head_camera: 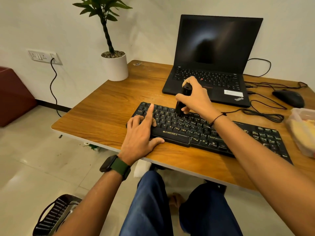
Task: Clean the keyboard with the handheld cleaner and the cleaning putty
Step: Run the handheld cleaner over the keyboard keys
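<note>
A single wide-angle head-worn camera looks forward and steeply down from above the seated person's lap, close over the near edge of the brown wood-grain table (pixel 105 106), facing the white wall corner beyond, with straight lines bowing toward the frame's edges.

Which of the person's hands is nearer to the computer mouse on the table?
Right. The right hand grips the handheld cleaner mid-table, left of the mouse; the left hand rests on the keyboard's far left end.
</note>
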